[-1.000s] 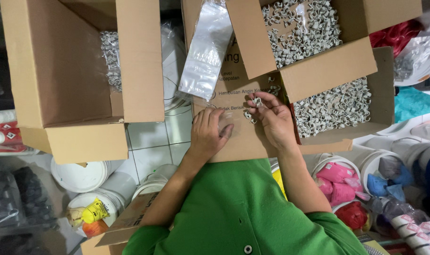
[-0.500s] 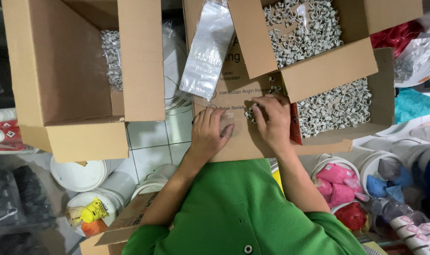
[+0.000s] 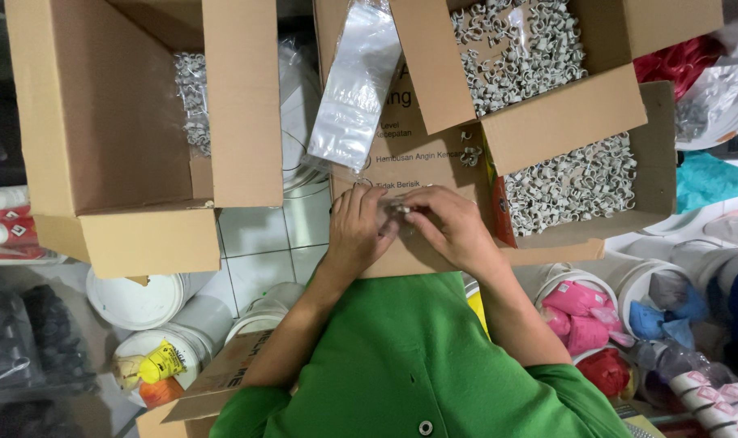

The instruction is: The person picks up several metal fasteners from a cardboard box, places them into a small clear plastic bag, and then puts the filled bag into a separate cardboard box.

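My left hand (image 3: pixel 358 233) and my right hand (image 3: pixel 452 229) meet fingertip to fingertip over a flat cardboard flap (image 3: pixel 401 154). Between them they pinch a small clear bag (image 3: pixel 383 209) and a few grey plastic clips (image 3: pixel 402 209). The left fingers are curled on the bag, and the right fingers are closed on the clips at its mouth. Just right of my right hand is an open box of grey clips (image 3: pixel 572 182), and a second box of clips (image 3: pixel 515 49) lies above it.
A stack of clear plastic bags (image 3: pixel 355 85) lies on the flap above my hands. A large open cardboard box (image 3: pixel 134 122) stands at the left with bagged clips inside. White buckets (image 3: pixel 142 300) sit below it. Tubs of coloured items (image 3: pixel 584 312) stand at the lower right.
My right hand has moved left, from the edge of the clip box to meet my left hand. The left hand has turned slightly toward it.
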